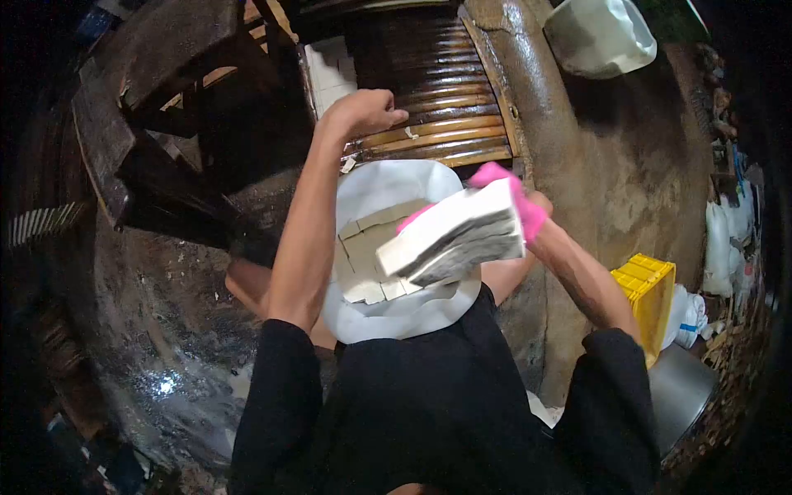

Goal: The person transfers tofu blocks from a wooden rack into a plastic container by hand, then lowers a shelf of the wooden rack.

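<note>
My left hand (pixel 369 114) is bare, its fingers curled in closed over the wet bamboo slats (pixel 454 103); nothing shows sticking out of it. A bright pink glove or cover is on my right hand (pixel 528 206), which grips a thick white slab (pixel 458 223) that looks like tofu. The slab's lower side looks grey and mottled, and it is tilted above the right part of a white plastic tub (pixel 396 328). Inside the tub, cut whitish blocks (pixel 359 260) sit close together between my legs. The slab hides some of them.
More white blocks (pixel 330 70) lie along the left side of the slatted rack. Dark wooden furniture (pixel 157 62) stands at left. A cut white jug (pixel 598 37) is at upper right. To the right are a yellow crate (pixel 648 289) and a metal pot (pixel 681 392). The floor (pixel 165 330) is wet.
</note>
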